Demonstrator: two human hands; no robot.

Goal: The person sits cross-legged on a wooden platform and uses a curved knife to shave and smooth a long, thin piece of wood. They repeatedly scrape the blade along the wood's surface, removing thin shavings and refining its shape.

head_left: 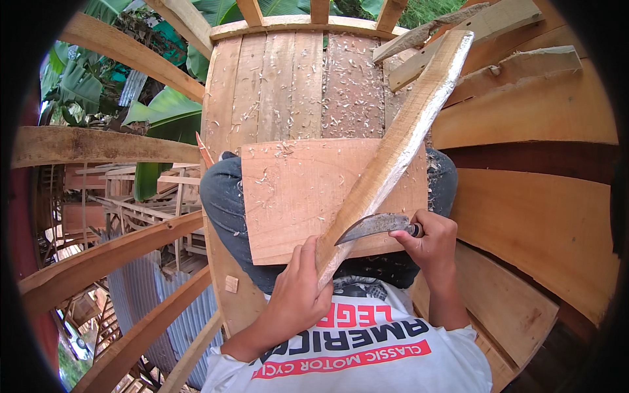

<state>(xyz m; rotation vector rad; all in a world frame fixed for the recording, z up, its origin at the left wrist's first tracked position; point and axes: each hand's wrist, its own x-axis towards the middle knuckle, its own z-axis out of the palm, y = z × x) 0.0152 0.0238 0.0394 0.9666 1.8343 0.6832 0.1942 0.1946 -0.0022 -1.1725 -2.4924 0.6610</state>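
Observation:
A long, slightly curved piece of wood [393,144] slants from my belly up to the far right, its right edge pale and freshly cut. My left hand [300,288] is closed around its near end. In my right hand [432,239] is a knife [373,226] with a curved, dark blade, gripped by its short handle. The blade lies across the wood just beyond my left hand, its tip pointing left. Beneath the wood, a flat wooden board [301,196] rests across my lap, with a few shavings on it.
Shavings are strewn over the plank floor [282,92] ahead. Wide boards [531,229] and rough offcuts [524,72] lean along the right side. Wooden rails [111,145] with gaps between them run along the left. A small wood block [231,283] lies left of my thigh.

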